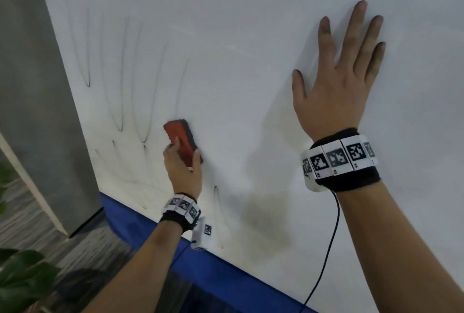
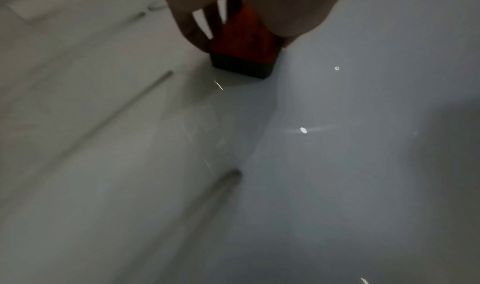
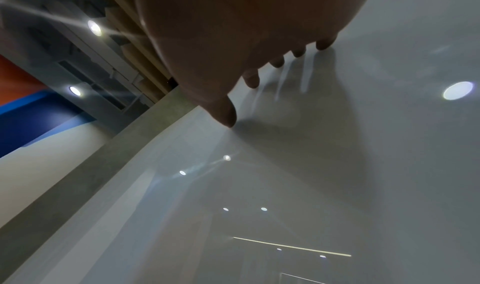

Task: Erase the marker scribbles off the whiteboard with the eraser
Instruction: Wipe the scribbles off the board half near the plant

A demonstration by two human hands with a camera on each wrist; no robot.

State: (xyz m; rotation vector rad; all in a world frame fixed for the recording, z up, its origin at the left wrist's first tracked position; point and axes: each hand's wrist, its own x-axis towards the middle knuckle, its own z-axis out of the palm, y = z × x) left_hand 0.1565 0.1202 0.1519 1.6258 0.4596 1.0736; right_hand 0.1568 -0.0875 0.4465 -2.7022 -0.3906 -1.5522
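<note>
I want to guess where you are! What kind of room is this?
Probably an office or classroom. There's a big wall whiteboard with marker scribbles, carpet-like flooring, a leafy plant and round ceiling lights.

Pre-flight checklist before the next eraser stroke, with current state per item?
1. Left hand grips the eraser: ok.
2. Eraser's dark pad flat against the whiteboard: ok, as far as the left wrist view shows.
3. Right hand spread flat on the whiteboard, apart from the eraser: ok.
4. Board clean: not ok; scribbles remain left of the eraser, another mark below it.
5. Cable clear of the marks: ok.
6. Pressure on the pad: cannot tell.
</note>
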